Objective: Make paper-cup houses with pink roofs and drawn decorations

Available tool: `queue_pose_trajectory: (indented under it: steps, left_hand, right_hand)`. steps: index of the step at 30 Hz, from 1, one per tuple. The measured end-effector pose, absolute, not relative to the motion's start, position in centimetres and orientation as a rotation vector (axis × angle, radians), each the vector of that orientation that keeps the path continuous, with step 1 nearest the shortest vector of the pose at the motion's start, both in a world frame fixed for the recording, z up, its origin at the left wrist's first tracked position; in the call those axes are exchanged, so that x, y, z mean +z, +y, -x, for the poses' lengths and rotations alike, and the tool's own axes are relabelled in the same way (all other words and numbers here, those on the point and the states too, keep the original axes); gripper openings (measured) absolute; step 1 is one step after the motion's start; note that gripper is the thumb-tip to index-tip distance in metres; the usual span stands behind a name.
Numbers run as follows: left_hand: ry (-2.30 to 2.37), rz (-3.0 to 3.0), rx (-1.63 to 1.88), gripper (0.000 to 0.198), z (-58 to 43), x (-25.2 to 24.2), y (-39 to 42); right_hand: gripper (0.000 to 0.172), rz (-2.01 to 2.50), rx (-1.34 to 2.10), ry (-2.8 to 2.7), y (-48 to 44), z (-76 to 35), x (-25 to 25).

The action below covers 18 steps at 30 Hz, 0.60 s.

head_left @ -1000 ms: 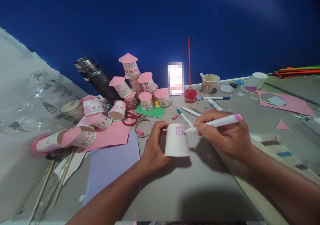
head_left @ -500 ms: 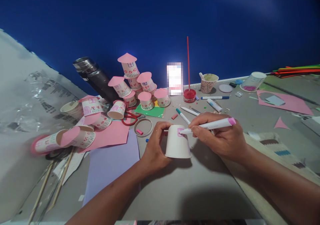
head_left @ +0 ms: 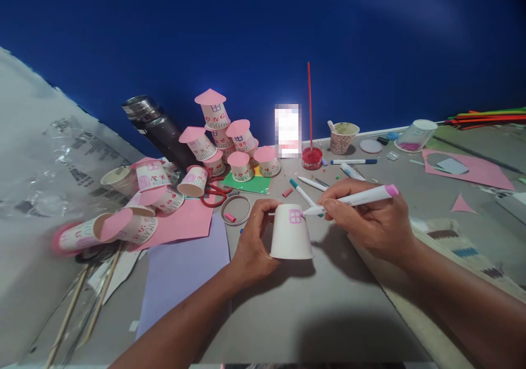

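My left hand (head_left: 251,242) grips an upturned white paper cup (head_left: 290,237) standing on the grey table (head_left: 329,314). A small pink window is drawn near the cup's top. My right hand (head_left: 370,224) holds a white marker with a pink end cap (head_left: 357,198); its tip sits just right of the drawn window, at the cup's edge.
A pile of decorated cups with pink cone roofs (head_left: 230,139) stands behind, beside a dark flask (head_left: 158,128). Pink paper (head_left: 181,221), lilac paper (head_left: 181,270), red scissors (head_left: 213,194), a tape ring (head_left: 235,209), loose markers (head_left: 306,188), a red paint pot (head_left: 311,158) and wooden sticks (head_left: 82,303) lie around.
The marker tip moved onto the pink window half a second ago, then drew back to the right of it. My left hand kept the cup still.
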<state>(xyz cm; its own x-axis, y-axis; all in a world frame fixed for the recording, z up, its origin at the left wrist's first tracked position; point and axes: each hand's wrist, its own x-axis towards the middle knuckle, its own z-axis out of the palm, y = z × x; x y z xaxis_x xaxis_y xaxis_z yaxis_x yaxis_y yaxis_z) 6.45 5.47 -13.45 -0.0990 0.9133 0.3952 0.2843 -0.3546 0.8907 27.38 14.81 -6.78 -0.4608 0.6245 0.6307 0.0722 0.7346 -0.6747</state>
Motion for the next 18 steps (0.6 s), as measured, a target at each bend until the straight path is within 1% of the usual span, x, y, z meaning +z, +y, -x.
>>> queue_pose_trajectory:
  steps: [8, 18]
  left_hand:
    - [1.278, -1.642, 1.47, 0.063, -6.51, -13.36, 5.44]
    - [1.268, -1.638, 1.458, 0.063, -6.45, -13.64, 5.36]
  right_hand:
    - [0.016, 0.504, 0.693, -1.941, 14.62, -27.12, -6.6]
    - [0.015, 0.53, 0.772, -1.98, 14.7, -27.09, -6.46]
